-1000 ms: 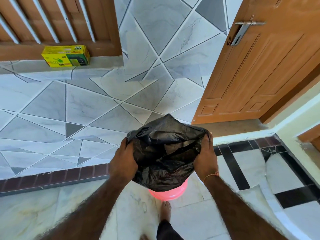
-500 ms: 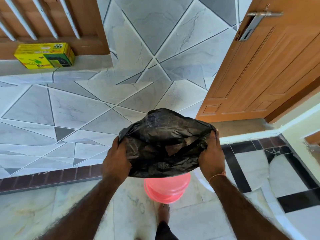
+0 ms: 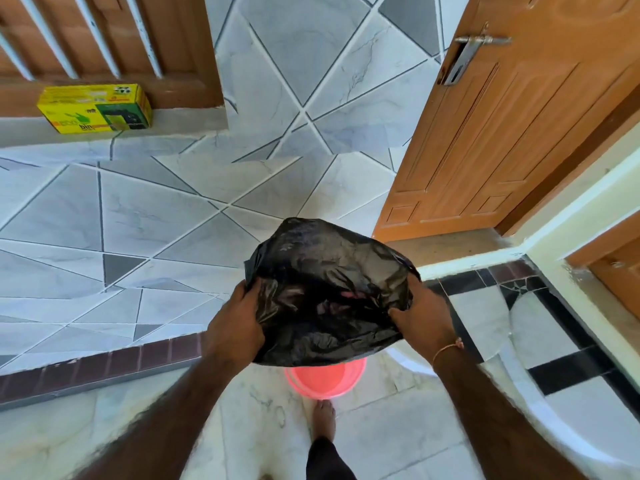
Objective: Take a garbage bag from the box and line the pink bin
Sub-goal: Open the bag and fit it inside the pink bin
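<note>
Fingers (image 3: 251,289) of both hands grip black garbage bag (image 3: 329,292) above pink bin (image 3: 323,381).

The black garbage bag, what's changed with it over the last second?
Both hands, the left hand and right hand, lifted the black garbage bag a little and spread its mouth wider, exposing more of the pink bin. Unchanged: both hands grip the bag, the bin is unlined, the yellow box sits on the ledge.
</note>
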Action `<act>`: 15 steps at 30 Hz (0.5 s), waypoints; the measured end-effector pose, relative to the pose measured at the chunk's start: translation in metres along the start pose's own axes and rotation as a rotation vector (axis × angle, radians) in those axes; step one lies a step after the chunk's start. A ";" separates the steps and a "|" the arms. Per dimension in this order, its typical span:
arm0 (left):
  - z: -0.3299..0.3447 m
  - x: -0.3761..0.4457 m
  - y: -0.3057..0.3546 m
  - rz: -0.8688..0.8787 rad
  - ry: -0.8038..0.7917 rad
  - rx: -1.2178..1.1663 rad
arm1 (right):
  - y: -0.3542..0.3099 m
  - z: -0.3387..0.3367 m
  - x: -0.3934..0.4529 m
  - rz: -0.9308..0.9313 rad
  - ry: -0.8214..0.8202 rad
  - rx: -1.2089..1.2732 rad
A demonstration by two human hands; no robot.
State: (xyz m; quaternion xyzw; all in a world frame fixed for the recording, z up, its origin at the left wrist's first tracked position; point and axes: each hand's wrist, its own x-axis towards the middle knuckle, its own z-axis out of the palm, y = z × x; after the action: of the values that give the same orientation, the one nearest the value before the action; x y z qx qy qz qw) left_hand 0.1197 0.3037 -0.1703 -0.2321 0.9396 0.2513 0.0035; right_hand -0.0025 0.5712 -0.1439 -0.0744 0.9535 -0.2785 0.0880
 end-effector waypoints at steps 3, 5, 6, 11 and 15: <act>0.009 -0.005 -0.006 0.024 -0.080 0.039 | 0.007 0.011 -0.001 0.022 0.002 -0.049; 0.016 -0.005 -0.010 0.036 -0.124 0.085 | 0.013 0.019 0.000 0.047 -0.005 -0.052; 0.019 -0.006 -0.010 0.061 -0.160 0.133 | 0.018 0.022 0.001 0.059 -0.028 -0.072; 0.044 -0.028 -0.023 0.214 -0.513 0.323 | 0.050 0.051 -0.009 0.073 -0.341 -0.373; 0.064 -0.026 -0.039 0.194 -0.601 0.360 | 0.063 0.074 -0.013 0.086 -0.371 -0.378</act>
State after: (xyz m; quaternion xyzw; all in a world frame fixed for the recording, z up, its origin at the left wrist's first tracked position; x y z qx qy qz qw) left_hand 0.1528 0.3152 -0.2420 -0.0535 0.9435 0.1380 0.2964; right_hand 0.0200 0.5880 -0.2384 -0.0988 0.9584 -0.0729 0.2577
